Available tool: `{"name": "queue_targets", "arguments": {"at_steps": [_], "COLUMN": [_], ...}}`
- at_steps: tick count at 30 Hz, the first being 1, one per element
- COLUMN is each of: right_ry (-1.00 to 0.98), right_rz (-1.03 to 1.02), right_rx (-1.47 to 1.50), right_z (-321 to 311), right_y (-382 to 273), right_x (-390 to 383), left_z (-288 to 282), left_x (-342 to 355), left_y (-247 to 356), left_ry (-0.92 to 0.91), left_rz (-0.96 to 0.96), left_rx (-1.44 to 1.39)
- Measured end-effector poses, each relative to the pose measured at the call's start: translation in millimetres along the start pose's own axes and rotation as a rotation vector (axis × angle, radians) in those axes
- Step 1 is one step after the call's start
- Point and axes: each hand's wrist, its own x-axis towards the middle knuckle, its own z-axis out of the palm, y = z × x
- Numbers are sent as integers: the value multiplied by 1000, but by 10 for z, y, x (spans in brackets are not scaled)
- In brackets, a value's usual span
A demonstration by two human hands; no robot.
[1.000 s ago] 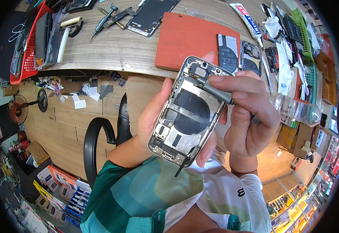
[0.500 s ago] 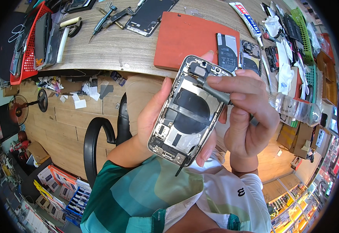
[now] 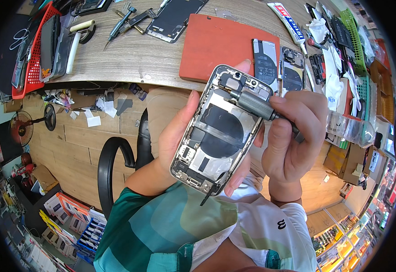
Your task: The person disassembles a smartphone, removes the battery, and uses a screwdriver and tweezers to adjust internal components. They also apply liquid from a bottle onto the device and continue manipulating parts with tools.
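Note:
My left hand is wrapped round an opened smartphone housing, its inner side facing up above my lap. Inside it show a black round pad, camera lenses at the far end and metal brackets along the rim. A thin dark strip sticks out from its near end. Between the thumb and fingers of my right hand is a dark grey knurled screwdriver. It lies slanted across the far part of the housing, its tip by the parts below the cameras. Whether the tip sits on a screw is too small to tell.
On the wooden table lie a red mat with a phone battery, a second phone housing, a phone screen, a blue-grey screwdriver and a glue tube. A red basket stands at the left. Black chair armrest below.
My right fingers have slid back along the screwdriver toward its rear end, so more of its shaft shows. The housing has shifted very slightly in my left hand.

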Motion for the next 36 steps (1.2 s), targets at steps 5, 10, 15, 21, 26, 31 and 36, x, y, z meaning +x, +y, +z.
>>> {"name": "queue_targets", "arguments": {"at_steps": [5,10,15,21,26,31,36], "right_ry": [-90,-93,-86,-106,-139,-108,-165], "right_rz": [-4,60,103,136,130,116,69], "right_rx": [27,57,122,123,81,53,13], "right_z": [-44,-43,-22,-19,-44,-11,-49], "right_y": [7,-48,-56,-70,-46,-75,-53], "right_x": [76,44,32,58,7,68,70], "left_z": [30,69,29,-4,-133,-215,-202], "left_x": [-18,0,-25,-23,-16,-12,-13], "left_y": [11,21,42,31,45,108,110], "left_ry": [65,63,23,21,-95,-164,-140], "left_rz": [-28,-21,-45,-12,-46,-95,-80], "left_rx": [104,129,165,124,-40,-36,-23]}}
